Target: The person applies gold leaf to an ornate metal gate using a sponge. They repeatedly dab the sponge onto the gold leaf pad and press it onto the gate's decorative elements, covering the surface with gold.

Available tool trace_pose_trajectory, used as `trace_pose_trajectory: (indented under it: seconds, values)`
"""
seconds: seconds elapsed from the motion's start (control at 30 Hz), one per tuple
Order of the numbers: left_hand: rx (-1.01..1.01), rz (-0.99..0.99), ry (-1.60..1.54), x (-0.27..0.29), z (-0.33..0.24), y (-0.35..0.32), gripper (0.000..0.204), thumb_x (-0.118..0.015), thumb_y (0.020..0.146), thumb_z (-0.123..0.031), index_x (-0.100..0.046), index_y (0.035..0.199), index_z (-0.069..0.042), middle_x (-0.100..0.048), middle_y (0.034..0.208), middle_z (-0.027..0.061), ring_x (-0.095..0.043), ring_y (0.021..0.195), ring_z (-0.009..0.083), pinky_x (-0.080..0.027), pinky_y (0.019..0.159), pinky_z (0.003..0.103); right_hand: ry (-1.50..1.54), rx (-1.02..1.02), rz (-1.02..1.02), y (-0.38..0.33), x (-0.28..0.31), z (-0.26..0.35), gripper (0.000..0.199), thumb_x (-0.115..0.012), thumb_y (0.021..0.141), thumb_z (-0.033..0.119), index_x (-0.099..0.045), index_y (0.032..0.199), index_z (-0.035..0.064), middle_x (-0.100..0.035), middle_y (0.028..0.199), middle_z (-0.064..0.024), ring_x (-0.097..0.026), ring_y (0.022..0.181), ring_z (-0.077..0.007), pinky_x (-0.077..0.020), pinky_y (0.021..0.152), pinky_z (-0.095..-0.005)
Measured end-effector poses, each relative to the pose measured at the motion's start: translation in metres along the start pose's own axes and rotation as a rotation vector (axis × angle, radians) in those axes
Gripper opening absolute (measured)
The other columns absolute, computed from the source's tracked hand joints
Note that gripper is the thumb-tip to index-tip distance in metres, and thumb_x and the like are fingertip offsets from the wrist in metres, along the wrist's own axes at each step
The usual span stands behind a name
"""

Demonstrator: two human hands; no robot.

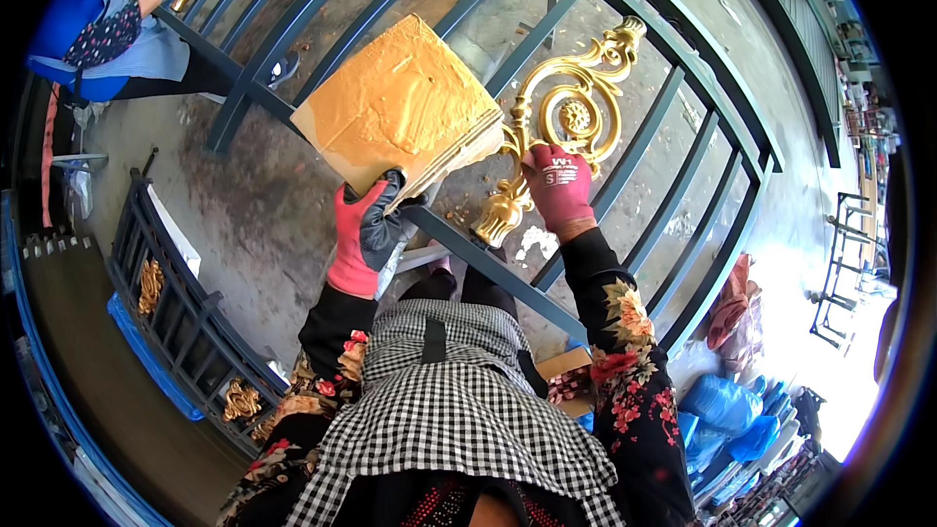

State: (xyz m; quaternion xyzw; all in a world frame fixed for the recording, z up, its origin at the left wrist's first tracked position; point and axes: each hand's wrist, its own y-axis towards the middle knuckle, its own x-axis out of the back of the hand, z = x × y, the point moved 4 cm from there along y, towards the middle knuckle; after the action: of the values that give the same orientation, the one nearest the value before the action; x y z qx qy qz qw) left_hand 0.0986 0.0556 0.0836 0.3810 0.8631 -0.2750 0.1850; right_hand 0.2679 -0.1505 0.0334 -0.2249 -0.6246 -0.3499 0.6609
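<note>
My left hand (361, 234), in a pink glove with a dark palm, grips the near corner of a thick cardboard stack (400, 102). Its top is smeared with orange-gold paint. To the right, my right hand (563, 185) in a dark pink glove is closed against a gold scroll ornament (576, 117). Whatever its fingers may hold is hidden beneath them. The ornament, with a spiral and a flower centre, sits between the bars of a dark metal railing (634, 166). The cardboard is held above the railing's left part.
At the upper left a person (107, 39) works with a gloved hand near more gold ornaments. Another dark railing (185, 322) with gold pieces stands at the lower left. An open cardboard box (566, 366) sits by my right forearm, and blue plastic bundles (727, 410) lie at the lower right.
</note>
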Motion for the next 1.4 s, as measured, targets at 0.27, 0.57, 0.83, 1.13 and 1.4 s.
trace_pose_trajectory:
  seconds: [0.27,0.57,0.83,1.13,1.4]
  values:
    - [0.004,0.043,0.033,0.012,0.005,0.002,0.020,-0.055,0.088,-0.005,-0.059,0.106,0.004,-0.064,0.096,0.0085,-0.064,0.086,0.0181,-0.054,0.076,0.030,0.043,-0.106,0.037,0.005,0.003,-0.003,0.021,-0.067,0.078,0.031,-0.058,0.082,0.0126,-0.062,0.076,-0.0093,-0.063,0.070,-0.0300,-0.0483,0.062,-0.0428]
    - [-0.006,0.019,0.040,0.019,0.006,0.006,0.021,-0.055,0.088,-0.004,-0.058,0.107,0.004,-0.064,0.096,0.0080,-0.064,0.086,0.0176,-0.054,0.076,0.030,0.135,-0.211,0.120,0.006,-0.003,-0.026,0.024,-0.064,0.080,0.036,-0.062,0.084,0.0131,-0.065,0.078,-0.0097,-0.064,0.073,-0.0314,-0.0486,0.064,-0.0456]
    - [-0.036,0.036,-0.007,0.016,0.001,0.006,0.018,-0.055,0.087,-0.005,-0.060,0.102,0.004,-0.064,0.091,0.0072,-0.064,0.081,0.0168,-0.052,0.076,0.028,0.119,-0.210,0.165,0.035,-0.006,-0.029,0.024,-0.060,0.083,0.036,-0.062,0.084,0.0122,-0.065,0.080,-0.0116,-0.063,0.075,-0.0333,-0.0493,0.065,-0.0444]
    - [-0.049,0.036,0.131,0.019,-0.005,0.009,0.017,-0.056,0.087,-0.005,-0.061,0.101,0.005,-0.065,0.091,0.0084,-0.065,0.082,0.0177,-0.053,0.076,0.029,0.114,-0.224,0.262,0.048,0.003,-0.009,0.029,-0.052,0.088,0.038,-0.062,0.089,0.0109,-0.066,0.083,-0.0146,-0.064,0.080,-0.0342,-0.0499,0.069,-0.0452]
    - [-0.031,-0.036,0.015,0.028,-0.003,0.012,0.018,-0.056,0.087,-0.004,-0.061,0.102,0.005,-0.066,0.093,0.0080,-0.065,0.083,0.0165,-0.052,0.079,0.028,0.056,-0.278,0.280,0.062,-0.005,-0.017,0.029,-0.053,0.088,0.037,-0.064,0.087,0.0106,-0.066,0.082,-0.0153,-0.065,0.079,-0.0347,-0.0506,0.068,-0.0455]
